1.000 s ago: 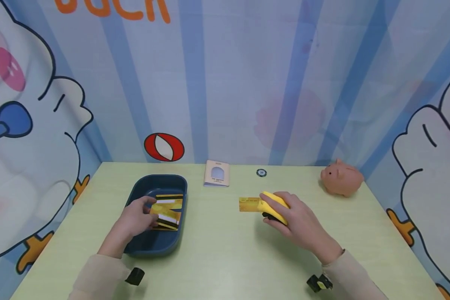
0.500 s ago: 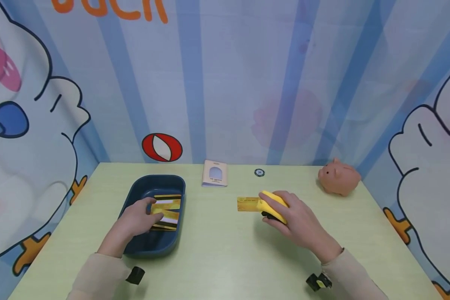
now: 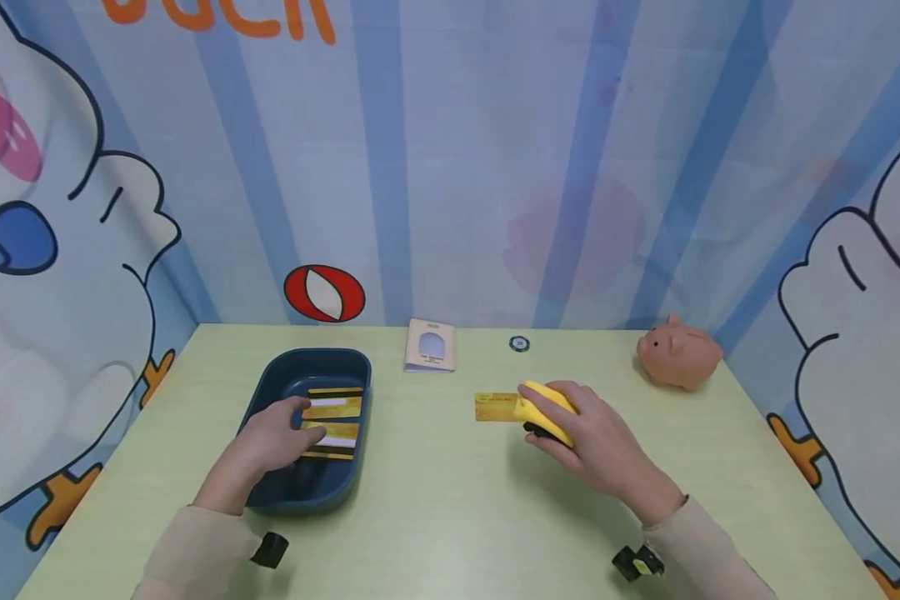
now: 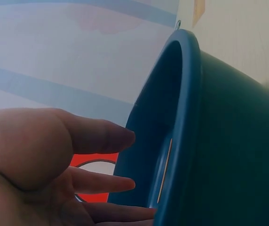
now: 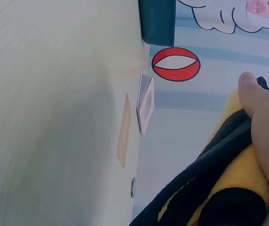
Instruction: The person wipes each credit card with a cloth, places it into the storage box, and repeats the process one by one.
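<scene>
Gold cards with black and white stripes point(image 3: 333, 405) lie in a dark blue bin point(image 3: 364, 375) on the left of the table. Over the bin hovers my left hand point(image 3: 276, 435), thumb and fingers spread, nothing held between them. The left wrist view shows its fingers reaching past the bin's rim point(image 4: 191, 70). My right hand point(image 3: 600, 437) grips a fuzzy yellow and black soft toy point(image 3: 547, 408) above the table; in the right wrist view the thumb presses on it. Another gold card point(image 3: 495, 407) lies flat on the table, its right end hidden by the toy.
A small pale booklet point(image 3: 430, 346) and a round chip point(image 3: 519, 343) lie near the table's back edge. At the back right stands a pink piggy bank point(image 3: 678, 354). A printed cloth point(image 3: 465, 167) hangs behind and beside the table.
The left hand has let go of a gold card, its fingers parting. That card has settled in the bin, lying straighter below the other. The right hand has kept its grip on the toy.
</scene>
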{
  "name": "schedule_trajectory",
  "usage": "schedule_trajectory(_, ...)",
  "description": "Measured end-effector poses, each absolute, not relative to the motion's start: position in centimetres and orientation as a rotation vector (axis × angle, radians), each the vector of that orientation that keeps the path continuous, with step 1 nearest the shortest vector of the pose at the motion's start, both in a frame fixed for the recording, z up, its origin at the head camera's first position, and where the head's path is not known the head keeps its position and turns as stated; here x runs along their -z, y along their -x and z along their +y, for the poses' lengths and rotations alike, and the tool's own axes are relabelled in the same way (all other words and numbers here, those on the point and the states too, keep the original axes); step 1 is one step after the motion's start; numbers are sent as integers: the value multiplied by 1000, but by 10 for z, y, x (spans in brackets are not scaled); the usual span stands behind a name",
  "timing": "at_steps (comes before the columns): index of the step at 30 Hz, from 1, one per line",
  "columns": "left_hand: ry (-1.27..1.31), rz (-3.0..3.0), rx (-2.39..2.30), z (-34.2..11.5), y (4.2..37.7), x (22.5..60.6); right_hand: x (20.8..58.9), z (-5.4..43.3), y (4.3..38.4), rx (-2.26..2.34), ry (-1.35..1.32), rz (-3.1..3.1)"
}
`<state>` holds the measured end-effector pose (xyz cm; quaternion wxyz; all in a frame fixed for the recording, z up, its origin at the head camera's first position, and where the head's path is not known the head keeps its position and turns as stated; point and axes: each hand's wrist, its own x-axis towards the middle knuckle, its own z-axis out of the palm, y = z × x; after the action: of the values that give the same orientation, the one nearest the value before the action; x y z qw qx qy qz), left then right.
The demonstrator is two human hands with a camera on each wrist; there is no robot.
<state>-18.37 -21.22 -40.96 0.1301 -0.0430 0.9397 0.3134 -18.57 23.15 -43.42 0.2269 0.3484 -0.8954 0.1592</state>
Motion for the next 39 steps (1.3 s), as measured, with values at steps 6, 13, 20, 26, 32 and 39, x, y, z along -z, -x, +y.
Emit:
schedule_trajectory(6,136,2731,-908,-213,183,409,434,234,186,-431,-953,-2472)
schedule_trajectory(13,92,2774,-872,-211,182,404,433,236,187,-432,-945,-2465)
schedule_trajectory(20,44,2788,-895,-204,176,400,433,236,186,-434,-939,-2463)
schedule_trajectory(26,-34,2801,-1124,-178,170,395,433,237,186,-435,-934,-2462)
schedule_trajectory(32,-254,2840,-1371,-133,167,392,433,239,186,-438,-939,-2447)
schedule_trajectory(39,-462,2779,-1367,-71,175,404,431,240,186,-434,-920,-2455)
